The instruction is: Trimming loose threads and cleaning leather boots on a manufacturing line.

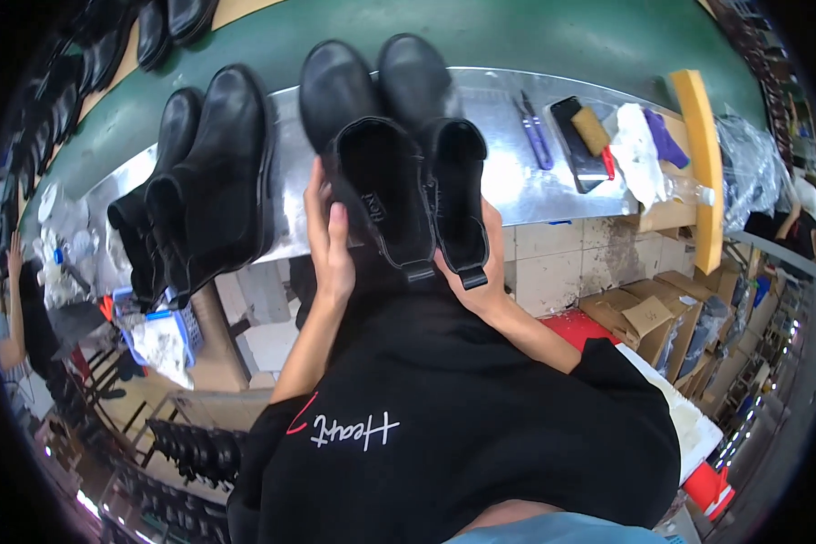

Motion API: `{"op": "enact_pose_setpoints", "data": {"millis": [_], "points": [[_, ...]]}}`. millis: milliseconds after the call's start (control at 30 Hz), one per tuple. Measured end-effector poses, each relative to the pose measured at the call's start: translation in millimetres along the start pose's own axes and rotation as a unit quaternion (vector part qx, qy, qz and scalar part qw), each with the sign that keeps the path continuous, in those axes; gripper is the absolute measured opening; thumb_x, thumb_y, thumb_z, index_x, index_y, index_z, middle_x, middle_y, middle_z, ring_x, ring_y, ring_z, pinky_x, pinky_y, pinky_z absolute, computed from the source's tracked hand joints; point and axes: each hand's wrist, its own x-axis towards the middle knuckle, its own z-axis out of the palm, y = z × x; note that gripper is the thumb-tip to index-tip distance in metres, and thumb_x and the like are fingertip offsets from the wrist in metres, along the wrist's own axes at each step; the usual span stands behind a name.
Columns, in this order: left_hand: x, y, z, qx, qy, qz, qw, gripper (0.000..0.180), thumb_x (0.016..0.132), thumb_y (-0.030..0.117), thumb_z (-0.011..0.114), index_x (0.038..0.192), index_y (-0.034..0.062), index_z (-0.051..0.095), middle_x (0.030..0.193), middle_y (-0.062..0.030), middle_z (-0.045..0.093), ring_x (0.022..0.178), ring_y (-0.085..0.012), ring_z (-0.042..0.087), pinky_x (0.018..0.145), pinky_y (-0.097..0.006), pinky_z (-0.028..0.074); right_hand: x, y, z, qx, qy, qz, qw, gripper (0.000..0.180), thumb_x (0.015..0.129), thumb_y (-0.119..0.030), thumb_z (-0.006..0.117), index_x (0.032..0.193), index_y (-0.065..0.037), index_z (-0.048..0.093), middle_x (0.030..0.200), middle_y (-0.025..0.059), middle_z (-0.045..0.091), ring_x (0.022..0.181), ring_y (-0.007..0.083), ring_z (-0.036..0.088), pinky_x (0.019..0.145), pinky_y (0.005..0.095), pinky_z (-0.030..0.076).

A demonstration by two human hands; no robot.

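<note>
A pair of black ankle boots is held side by side in front of me, toes pointing away and open tops facing me. My left hand point(332, 249) grips the left boot point(340, 95) from its outer side, thumb raised along the shaft. Round the heel side of the right boot point(417, 82) my right hand point(485, 267) is closed, its fingers partly hidden behind the shaft. The two shafts touch, and a pull loop stands at each back edge. Left of them, a second pair of black boots point(218, 181) rests on the metal tabletop point(290, 218).
On the right of the metal top lie a purple-handled tool point(537, 136), a dark flat case point(571, 122), a red-handled brush point(592, 134), a white cloth point(637, 154) and a purple cloth point(666, 138). A yellow bar point(701, 172) edges the table. Cardboard boxes point(648, 313) stand below.
</note>
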Motion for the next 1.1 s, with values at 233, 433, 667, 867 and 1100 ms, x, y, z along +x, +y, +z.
{"op": "enact_pose_setpoints", "data": {"millis": [233, 433, 667, 867, 1100], "points": [[12.4, 9.7, -16.4, 0.254, -0.012, 0.097, 0.962, 0.058, 0.097, 0.035, 0.049, 0.145, 0.0041, 0.036, 0.137, -0.0146, 0.043, 0.116, -0.0250, 0.052, 0.100, -0.036, 0.040, 7.7, 29.5, -38.8, -0.077, -0.093, -0.041, 0.992, 0.065, 0.071, -0.006, 0.074, 0.131, -0.001, 0.049, 0.129, 0.0197, 0.053, 0.116, 0.0344, 0.053, 0.096, 0.0400, 0.044], [-10.7, -12.0, -10.8, 0.372, -0.033, 0.227, 0.900, 0.103, 0.067, 0.036, 0.082, 0.145, -0.0023, 0.025, 0.145, -0.0283, 0.030, 0.135, -0.0407, 0.034, 0.108, -0.046, 0.033, 56.0, 74.3, -54.2, -0.289, 0.061, -0.087, 0.951, 0.044, 0.078, -0.009, 0.072, 0.119, -0.003, 0.058, 0.127, 0.0161, 0.055, 0.116, 0.0345, 0.052, 0.099, 0.0431, 0.040], [-5.2, -9.0, -30.7, 0.454, -0.033, 0.274, 0.847, 0.106, 0.057, 0.033, 0.087, 0.140, -0.0014, 0.032, 0.135, -0.0257, 0.039, 0.124, -0.0473, 0.039, 0.104, -0.052, 0.033, 68.1, 82.8, -39.9, -0.327, 0.102, -0.083, 0.936, 0.035, 0.079, -0.012, 0.072, 0.112, -0.005, 0.063, 0.112, 0.0126, 0.058, 0.103, 0.0301, 0.053, 0.091, 0.0421, 0.041], [-50.6, 9.7, -35.5, 0.359, 0.026, 0.455, 0.815, 0.078, 0.072, 0.042, 0.079, 0.127, 0.0003, 0.042, 0.120, -0.0228, 0.047, 0.109, -0.0370, 0.051, 0.097, -0.048, 0.041, 71.8, 89.4, -40.4, -0.337, 0.144, -0.049, 0.929, 0.032, 0.081, -0.012, 0.072, 0.111, -0.005, 0.066, 0.105, 0.0124, 0.057, 0.100, 0.0300, 0.054, 0.089, 0.0403, 0.041], [-60.1, 65.8, 44.3, 0.228, -0.192, 0.230, 0.927, 0.104, 0.075, 0.046, 0.076, 0.145, -0.0080, 0.021, 0.148, -0.0367, 0.021, 0.137, -0.0488, 0.029, 0.111, -0.049, 0.028, 66.0, 93.0, -41.2, -0.225, 0.167, -0.022, 0.960, 0.036, 0.082, -0.003, 0.070, 0.118, -0.002, 0.063, 0.101, 0.0165, 0.051, 0.087, 0.0274, 0.057, 0.076, 0.0376, 0.048]]}}
